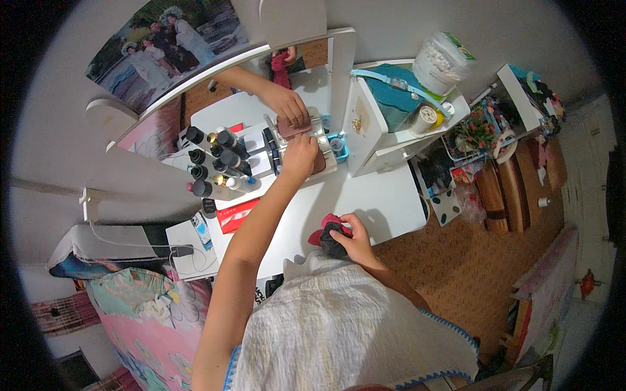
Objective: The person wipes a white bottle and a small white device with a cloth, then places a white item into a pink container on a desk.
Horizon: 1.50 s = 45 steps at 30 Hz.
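My left hand point(301, 155) reaches over a white cosmetics organizer point(328, 172) at the foot of the mirror. Its fingers are beside a flat brownish-pink item point(320, 162); whether they grip anything there is hidden by the back of the hand. Near the table's front edge, my right hand point(358, 238) holds a bunched red and dark grey cloth point(331, 231). Left of the organizer, bottles with mostly black caps point(230, 163) stand in a group. A white bottle point(237, 184) stands at their front, and a small white box point(260, 163) is between them and my left hand.
The mirror point(234, 105) rises behind the white table point(362, 195). A small blue basket point(341, 146) stands beside a white cabinet point(364, 132) on the right. A red packet point(237, 215) lies at the left, near a phone point(200, 227) and a charging cable point(127, 243).
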Each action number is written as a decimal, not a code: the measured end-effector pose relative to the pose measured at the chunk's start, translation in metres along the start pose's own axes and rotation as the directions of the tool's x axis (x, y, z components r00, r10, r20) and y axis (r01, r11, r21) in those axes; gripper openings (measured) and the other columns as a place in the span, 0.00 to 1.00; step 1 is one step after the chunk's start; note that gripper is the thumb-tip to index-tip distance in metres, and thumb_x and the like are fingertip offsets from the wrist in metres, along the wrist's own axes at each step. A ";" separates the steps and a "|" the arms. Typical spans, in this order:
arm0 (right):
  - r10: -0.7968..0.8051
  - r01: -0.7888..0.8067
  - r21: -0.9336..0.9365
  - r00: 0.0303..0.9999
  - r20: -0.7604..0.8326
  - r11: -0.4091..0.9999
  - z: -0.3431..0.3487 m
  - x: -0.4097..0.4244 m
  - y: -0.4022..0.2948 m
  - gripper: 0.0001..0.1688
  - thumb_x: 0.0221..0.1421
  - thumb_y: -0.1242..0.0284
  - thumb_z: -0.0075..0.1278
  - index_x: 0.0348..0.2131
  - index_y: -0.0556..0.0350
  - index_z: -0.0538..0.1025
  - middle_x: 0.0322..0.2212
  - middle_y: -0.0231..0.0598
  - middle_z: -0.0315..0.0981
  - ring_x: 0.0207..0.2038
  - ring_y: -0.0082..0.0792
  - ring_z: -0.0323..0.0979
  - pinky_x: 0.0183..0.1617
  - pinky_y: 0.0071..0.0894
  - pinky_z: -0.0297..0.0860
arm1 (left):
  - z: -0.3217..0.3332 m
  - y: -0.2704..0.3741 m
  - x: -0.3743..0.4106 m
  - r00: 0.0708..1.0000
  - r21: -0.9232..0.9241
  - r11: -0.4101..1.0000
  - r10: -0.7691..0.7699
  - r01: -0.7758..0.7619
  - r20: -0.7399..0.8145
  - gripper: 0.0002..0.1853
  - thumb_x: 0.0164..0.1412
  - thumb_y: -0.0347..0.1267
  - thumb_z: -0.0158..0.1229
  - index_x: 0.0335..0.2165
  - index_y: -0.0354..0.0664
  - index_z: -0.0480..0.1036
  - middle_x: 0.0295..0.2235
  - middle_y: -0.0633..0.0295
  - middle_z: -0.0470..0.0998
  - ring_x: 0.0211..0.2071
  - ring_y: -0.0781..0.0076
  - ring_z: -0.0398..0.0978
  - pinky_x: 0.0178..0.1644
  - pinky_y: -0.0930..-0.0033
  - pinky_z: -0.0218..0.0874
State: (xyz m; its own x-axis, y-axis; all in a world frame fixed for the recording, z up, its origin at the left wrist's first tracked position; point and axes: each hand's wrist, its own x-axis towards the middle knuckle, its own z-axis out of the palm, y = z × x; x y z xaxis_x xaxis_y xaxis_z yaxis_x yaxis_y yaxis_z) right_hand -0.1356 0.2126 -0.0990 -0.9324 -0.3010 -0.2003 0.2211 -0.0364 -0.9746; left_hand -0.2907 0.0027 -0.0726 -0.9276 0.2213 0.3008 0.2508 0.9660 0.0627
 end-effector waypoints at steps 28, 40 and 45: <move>0.039 -0.038 -0.031 0.999 0.023 0.999 0.002 0.001 0.000 0.19 0.46 0.76 0.58 0.38 0.61 0.67 0.33 0.37 0.70 0.35 0.24 0.70 0.39 0.25 0.68 | 0.017 -0.011 -0.008 0.990 0.091 0.991 -0.107 0.099 0.087 0.09 0.45 0.31 0.57 0.28 0.37 0.72 0.30 0.54 0.74 0.34 0.59 0.73 0.38 0.63 0.67; -0.008 0.008 -0.003 0.999 0.049 1.000 0.005 0.002 0.000 0.19 0.46 0.78 0.58 0.38 0.62 0.67 0.33 0.36 0.70 0.35 0.23 0.70 0.39 0.23 0.68 | 0.015 -0.012 -0.016 0.978 0.003 0.989 -0.150 0.151 0.143 0.10 0.46 0.30 0.55 0.29 0.36 0.72 0.31 0.52 0.74 0.36 0.57 0.73 0.40 0.60 0.64; 0.032 -0.034 0.024 0.997 0.064 0.999 0.005 0.002 0.003 0.19 0.47 0.78 0.57 0.38 0.62 0.67 0.32 0.36 0.70 0.34 0.22 0.70 0.38 0.23 0.68 | 0.018 -0.015 -0.019 0.986 0.039 0.991 -0.134 0.131 0.097 0.09 0.47 0.30 0.53 0.30 0.37 0.72 0.31 0.52 0.74 0.36 0.57 0.73 0.40 0.59 0.62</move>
State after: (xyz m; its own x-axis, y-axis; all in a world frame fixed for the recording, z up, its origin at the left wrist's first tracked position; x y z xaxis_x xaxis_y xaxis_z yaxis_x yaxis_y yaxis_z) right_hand -0.1354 0.2075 -0.1014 -0.9044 -0.3628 -0.2245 0.2589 -0.0486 -0.9647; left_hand -0.2823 -0.0132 -0.0967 -0.9753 0.1015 0.1960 0.1162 0.9911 0.0649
